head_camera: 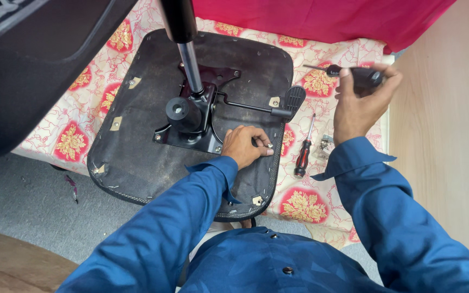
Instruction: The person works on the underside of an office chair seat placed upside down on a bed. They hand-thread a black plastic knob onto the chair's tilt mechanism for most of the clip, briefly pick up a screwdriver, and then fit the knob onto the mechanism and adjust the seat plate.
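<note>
**Inspector:** Reporting on the upturned chair seat (137,146) — it is lying underside up on a floral cloth (310,203), and I am taking the seat as my landmark. What is the left hand doing?

**Assistant:** The left hand (243,145) is resting on the seat's underside, just right of the black metal mechanism plate (191,133) bolted at its centre. The fingers are curling in narrowly, and the fingertips are pinching a small bright metal fastener (270,145) close to the seat's right edge.

**Inspector:** And the right hand?

**Assistant:** The right hand (360,106) is hovering off the seat's right side, above the cloth. It is closing around a black-handled tool (354,75) — the thin shaft is pointing back toward the seat.

**Inspector:** Anything else lying near the seat?

**Assistant:** A red-and-black screwdriver (304,152) is lying on the cloth just beyond the seat's right edge, and a small heap of loose hardware (324,146) is sitting right beside it; I cannot tell the pieces apart. A black lever with a paddle end (291,100) is sticking out from the plate toward the seat's right rim, and a gas cylinder (188,51) is rising from the plate's centre.
</note>
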